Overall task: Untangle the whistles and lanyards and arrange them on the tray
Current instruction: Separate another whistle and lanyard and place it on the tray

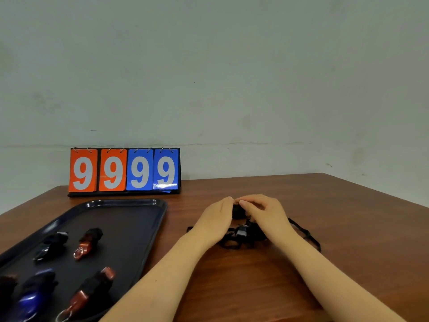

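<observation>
A black lanyard point(304, 233) lies tangled on the wooden table point(255, 275), with a silver-black whistle point(241, 231) in the tangle. My left hand point(216, 219) and my right hand point(267, 214) meet above it, fingertips pinching a dark bundle point(238, 211) of the lanyard between them. The dark tray point(130, 219) at the left holds several whistles with wound lanyards: a black one point(52, 245), a copper one point(87, 242), a blue one point(34, 296) and copper ones point(92, 289) near the front.
A flip scoreboard point(124, 170) showing 9 9 9 9 stands at the table's back edge behind the tray. A plain wall rises behind the table. The table's right edge runs diagonally at the far right.
</observation>
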